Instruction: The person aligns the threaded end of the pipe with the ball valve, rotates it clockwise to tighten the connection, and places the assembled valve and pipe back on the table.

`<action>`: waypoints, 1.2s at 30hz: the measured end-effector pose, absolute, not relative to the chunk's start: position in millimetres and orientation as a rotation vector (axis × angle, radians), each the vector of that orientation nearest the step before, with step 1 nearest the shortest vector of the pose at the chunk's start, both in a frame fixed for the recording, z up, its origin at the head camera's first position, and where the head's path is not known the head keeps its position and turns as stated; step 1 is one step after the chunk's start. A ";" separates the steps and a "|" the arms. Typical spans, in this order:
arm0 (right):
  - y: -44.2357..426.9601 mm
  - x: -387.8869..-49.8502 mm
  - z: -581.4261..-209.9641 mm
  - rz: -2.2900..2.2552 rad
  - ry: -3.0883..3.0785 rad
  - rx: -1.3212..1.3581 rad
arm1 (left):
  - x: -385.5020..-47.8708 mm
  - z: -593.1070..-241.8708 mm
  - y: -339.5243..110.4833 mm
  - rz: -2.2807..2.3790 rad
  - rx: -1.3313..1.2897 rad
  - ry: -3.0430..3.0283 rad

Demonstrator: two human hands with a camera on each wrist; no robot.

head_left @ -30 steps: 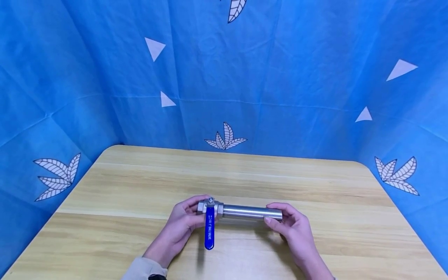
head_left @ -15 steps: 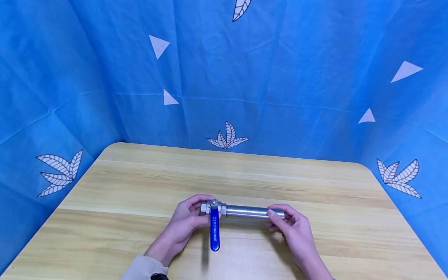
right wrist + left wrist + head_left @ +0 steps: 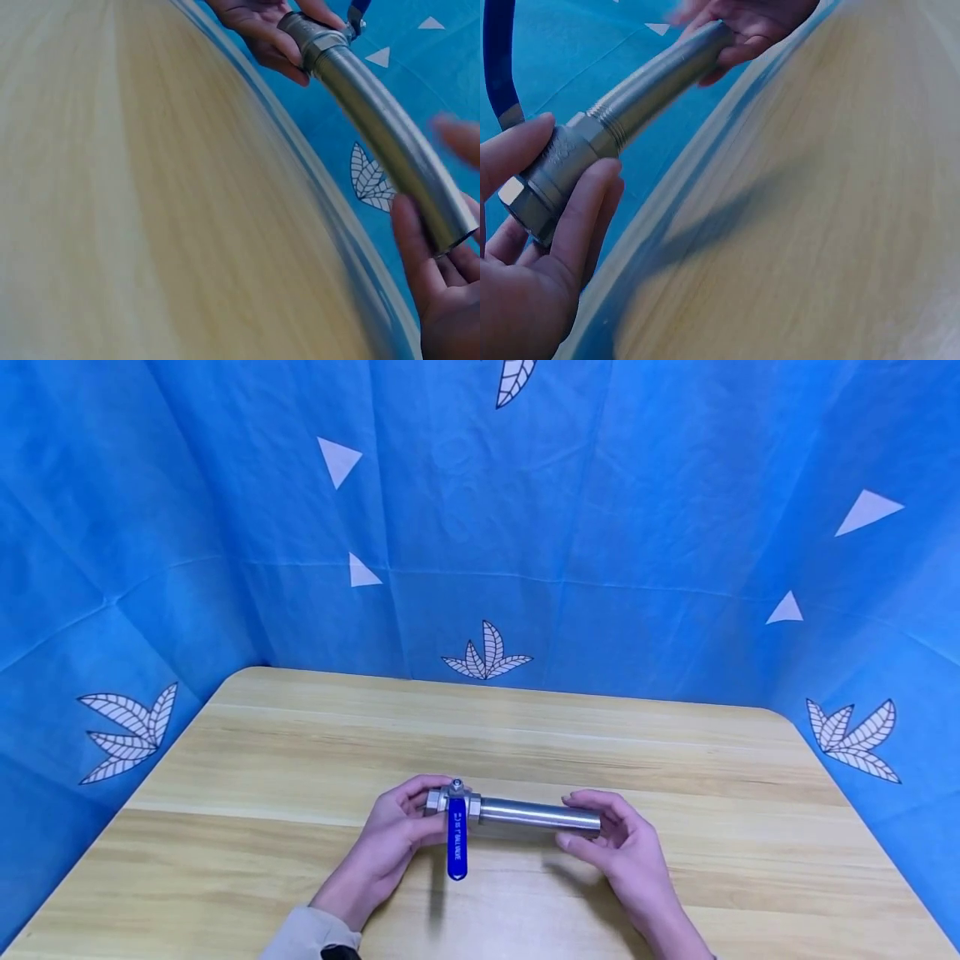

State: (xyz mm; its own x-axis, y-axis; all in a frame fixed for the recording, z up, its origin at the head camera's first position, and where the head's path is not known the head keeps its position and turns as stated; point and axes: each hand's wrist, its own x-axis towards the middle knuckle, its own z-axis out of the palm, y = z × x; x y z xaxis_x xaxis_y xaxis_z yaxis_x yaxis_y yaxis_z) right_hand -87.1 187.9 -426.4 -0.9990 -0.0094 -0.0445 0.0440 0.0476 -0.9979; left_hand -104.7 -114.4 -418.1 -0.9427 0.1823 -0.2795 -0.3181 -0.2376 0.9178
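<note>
Right wrist view alone shows the metal pipe open-ended, right hand spread around it; left hand pinches ball valve.

Pale grey left sleeve, black band at its edge

- Two bare hands: one left hand, one right hand.
- One silver-grey metal ball valve.
- Two hexagonal metal ends on the valve.
- One long, flat blue lever handle.
- One small round metal nut atop the handle.
- One cylindrical silver-grey metal pipe.
- One pale wood-grain table, with two rounded far corners.
- One light grey fabric sleeve plainly visible.
- Four white triangles on the blue cloth backdrop, in the head view.
- Three whole white leaf clusters outlined in black, four leaves each.
- One more white leaf, cut by the top edge.
</note>
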 end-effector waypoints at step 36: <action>183.7 -87.8 -427.5 -2.168 2.194 0.144 | -105.3 -417.4 -116.0 2.286 -0.204 1.625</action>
State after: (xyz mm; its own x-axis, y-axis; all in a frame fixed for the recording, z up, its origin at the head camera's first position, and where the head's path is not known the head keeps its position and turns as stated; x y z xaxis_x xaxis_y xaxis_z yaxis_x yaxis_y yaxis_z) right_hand -87.8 183.7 -427.5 -0.9942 0.0285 -0.1033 0.1036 0.0106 -0.9946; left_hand -105.3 -116.0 -417.4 -0.9360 0.1810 -0.3018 -0.3445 -0.2964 0.8908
